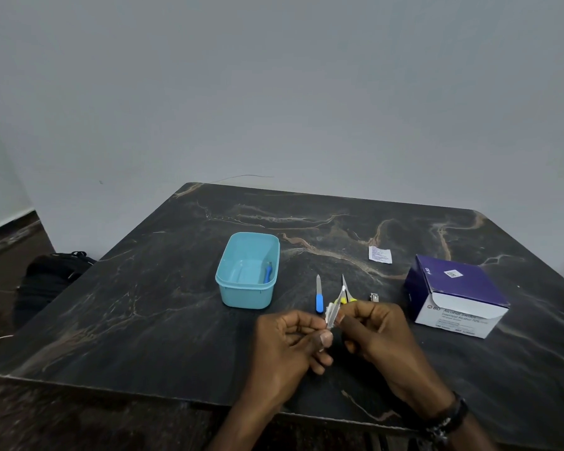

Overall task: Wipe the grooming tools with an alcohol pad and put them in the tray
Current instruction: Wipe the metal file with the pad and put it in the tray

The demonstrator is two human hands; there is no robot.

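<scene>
Both hands meet above the table's front middle. My left hand (pixel 290 340) pinches a white alcohol pad (pixel 329 312) against a thin silvery tool (pixel 338 299) that points up and away. My right hand (pixel 376 330) pinches the lower end of that tool. Behind the hands lie a nail file (pixel 319 296) with a blue handle, scissors (pixel 344 283) with yellow handles partly hidden by my fingers, and a small metal nail clipper (pixel 374 297). To the left stands the light-blue tray (pixel 245 297), with a blue-handled tool (pixel 267 273) inside along its right wall.
A purple and white box of alcohol swabs (pixel 456 294) stands open at the right. A torn white swab packet (pixel 380 254) lies behind the tools. A black bag (pixel 52 278) sits on the floor left of the dark marble table (pixel 144 320).
</scene>
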